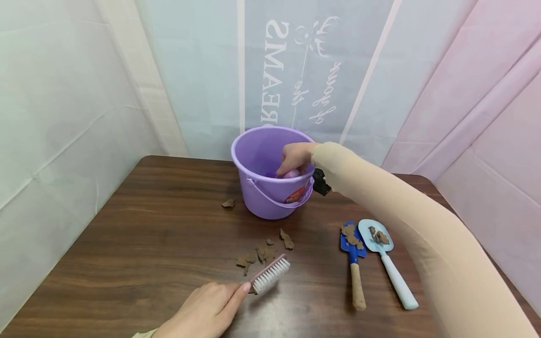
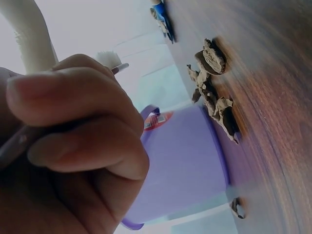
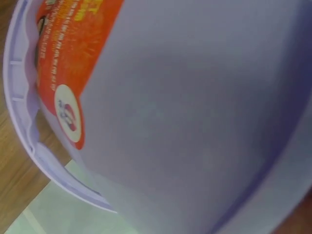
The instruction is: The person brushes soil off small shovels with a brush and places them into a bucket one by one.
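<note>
My left hand (image 1: 207, 307) grips the handle of a pink scrub brush (image 1: 270, 273) low over the table, its white bristles facing the front right. In the left wrist view the curled fingers (image 2: 92, 131) wrap the handle. My right hand (image 1: 295, 157) reaches over the rim into a purple bucket (image 1: 270, 199), its fingers curled round a rounded pinkish-purple thing (image 1: 291, 174), mostly hidden by the hand and rim. Behind the brush lie brown, bark-like flakes (image 1: 265, 255). The right wrist view shows only the bucket's outer wall (image 3: 185, 107) and handle, with no clear sight of the fingers.
At the right lie a blue trowel (image 1: 353, 256) with a wooden handle and a pale blue shovel (image 1: 395, 277), both bearing brown flakes. Another flake (image 1: 228, 203) lies left of the bucket. Printed curtains (image 1: 203, 70) hang behind the wooden table (image 1: 148, 234).
</note>
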`<state>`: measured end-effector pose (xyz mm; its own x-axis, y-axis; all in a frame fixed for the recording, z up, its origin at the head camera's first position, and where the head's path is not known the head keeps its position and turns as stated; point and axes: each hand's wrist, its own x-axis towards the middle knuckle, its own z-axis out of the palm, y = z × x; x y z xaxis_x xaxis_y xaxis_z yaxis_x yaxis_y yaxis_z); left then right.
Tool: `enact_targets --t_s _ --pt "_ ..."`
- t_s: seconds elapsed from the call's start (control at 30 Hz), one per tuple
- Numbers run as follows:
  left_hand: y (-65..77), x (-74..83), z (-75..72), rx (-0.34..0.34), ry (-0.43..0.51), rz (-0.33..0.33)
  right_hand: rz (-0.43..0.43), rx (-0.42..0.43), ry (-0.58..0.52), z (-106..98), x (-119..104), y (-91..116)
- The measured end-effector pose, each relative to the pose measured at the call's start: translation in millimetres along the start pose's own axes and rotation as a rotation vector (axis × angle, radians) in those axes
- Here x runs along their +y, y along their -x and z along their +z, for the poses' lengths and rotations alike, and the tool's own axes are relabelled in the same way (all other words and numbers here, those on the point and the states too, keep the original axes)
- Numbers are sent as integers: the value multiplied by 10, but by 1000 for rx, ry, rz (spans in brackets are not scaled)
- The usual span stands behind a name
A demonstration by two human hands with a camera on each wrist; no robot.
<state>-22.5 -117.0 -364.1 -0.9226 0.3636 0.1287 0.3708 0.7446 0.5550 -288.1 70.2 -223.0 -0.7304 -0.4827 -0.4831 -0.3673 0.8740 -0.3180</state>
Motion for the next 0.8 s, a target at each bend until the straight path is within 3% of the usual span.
enact_targets --t_s 0.5,0.8 --pt "8 72 19 -7 6 44 -27 94 79 63 61 136" --pt "3 131 25 -7 -13 49 -98 214 -25 7 98 279"
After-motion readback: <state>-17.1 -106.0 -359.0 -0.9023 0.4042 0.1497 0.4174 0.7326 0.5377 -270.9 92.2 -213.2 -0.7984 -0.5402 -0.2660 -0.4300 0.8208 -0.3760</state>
